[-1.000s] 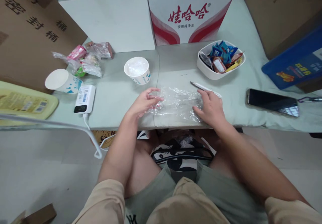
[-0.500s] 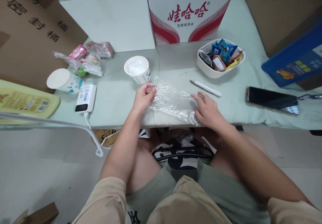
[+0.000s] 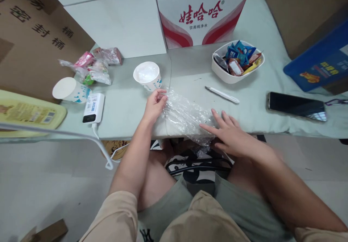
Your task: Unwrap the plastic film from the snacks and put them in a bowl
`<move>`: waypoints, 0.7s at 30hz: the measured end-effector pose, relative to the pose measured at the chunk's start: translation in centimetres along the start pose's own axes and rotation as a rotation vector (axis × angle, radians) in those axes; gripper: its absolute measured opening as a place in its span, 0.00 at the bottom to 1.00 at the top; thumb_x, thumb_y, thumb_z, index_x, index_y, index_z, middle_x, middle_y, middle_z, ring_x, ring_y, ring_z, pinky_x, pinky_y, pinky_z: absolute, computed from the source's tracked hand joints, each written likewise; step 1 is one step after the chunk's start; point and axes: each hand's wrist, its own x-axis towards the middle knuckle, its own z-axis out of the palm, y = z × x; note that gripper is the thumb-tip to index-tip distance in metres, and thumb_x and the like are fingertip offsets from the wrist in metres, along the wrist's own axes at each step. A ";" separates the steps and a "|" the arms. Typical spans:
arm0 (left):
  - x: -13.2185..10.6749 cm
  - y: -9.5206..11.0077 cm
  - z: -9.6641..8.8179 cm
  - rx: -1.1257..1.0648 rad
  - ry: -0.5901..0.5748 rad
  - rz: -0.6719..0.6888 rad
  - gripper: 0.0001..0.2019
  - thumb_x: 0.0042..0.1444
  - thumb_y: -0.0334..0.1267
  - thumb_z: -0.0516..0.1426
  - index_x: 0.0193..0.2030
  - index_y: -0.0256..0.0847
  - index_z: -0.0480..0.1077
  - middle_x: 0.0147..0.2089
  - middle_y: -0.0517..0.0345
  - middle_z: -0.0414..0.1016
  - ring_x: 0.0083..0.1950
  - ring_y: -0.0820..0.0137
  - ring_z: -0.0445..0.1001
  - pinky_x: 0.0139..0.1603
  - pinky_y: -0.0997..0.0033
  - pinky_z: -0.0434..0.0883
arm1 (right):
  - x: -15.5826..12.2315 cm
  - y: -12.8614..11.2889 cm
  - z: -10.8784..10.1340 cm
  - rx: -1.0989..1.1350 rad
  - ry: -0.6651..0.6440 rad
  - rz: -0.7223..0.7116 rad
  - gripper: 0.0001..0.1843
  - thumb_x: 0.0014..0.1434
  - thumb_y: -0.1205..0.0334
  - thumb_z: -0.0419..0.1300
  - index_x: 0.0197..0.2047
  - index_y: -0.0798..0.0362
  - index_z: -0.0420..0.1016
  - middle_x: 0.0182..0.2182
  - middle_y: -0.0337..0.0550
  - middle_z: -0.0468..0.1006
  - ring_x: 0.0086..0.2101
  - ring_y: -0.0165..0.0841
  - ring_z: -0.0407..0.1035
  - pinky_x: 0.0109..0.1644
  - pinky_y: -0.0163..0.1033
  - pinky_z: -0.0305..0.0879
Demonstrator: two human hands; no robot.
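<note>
A crumpled clear plastic bag [image 3: 185, 115] lies on the pale green cloth, its near corner hanging at the table's front edge. My left hand [image 3: 156, 106] pinches its upper left corner between thumb and fingers. My right hand [image 3: 228, 129] is spread, fingers stretched out, at the bag's right end, with the index fingertip on or just over the plastic. Just behind my left hand stands a white paper cup [image 3: 148, 76] with clear plastic inside. A white pen-like craft knife [image 3: 222, 95] rests beyond my right hand.
Snack packets fill a white bowl [image 3: 227, 76]. A phone [image 3: 296, 106] lies at right. At left are a power bank [image 3: 94, 108] with a cable, a tipped paper cup [image 3: 71, 90] and wrapped snacks [image 3: 99, 66]. Cartons, including a white-and-red box [image 3: 202, 17], line the back.
My right hand has moved toward me and spread its fingers. The bag's right part has shifted down toward the table edge. My left hand keeps its pinch in nearly the same place.
</note>
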 end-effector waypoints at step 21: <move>-1.9 2.6 -0.1 -0.444 -0.311 -0.357 0.24 0.55 0.59 0.63 0.47 0.40 0.71 0.49 0.40 0.80 0.49 0.56 0.82 0.45 0.56 0.79 | 10.1 -3.7 -0.1 1.193 0.267 0.210 0.15 0.56 0.50 0.63 0.36 0.47 0.60 0.32 0.39 0.82 0.24 0.28 0.73 0.26 0.35 0.65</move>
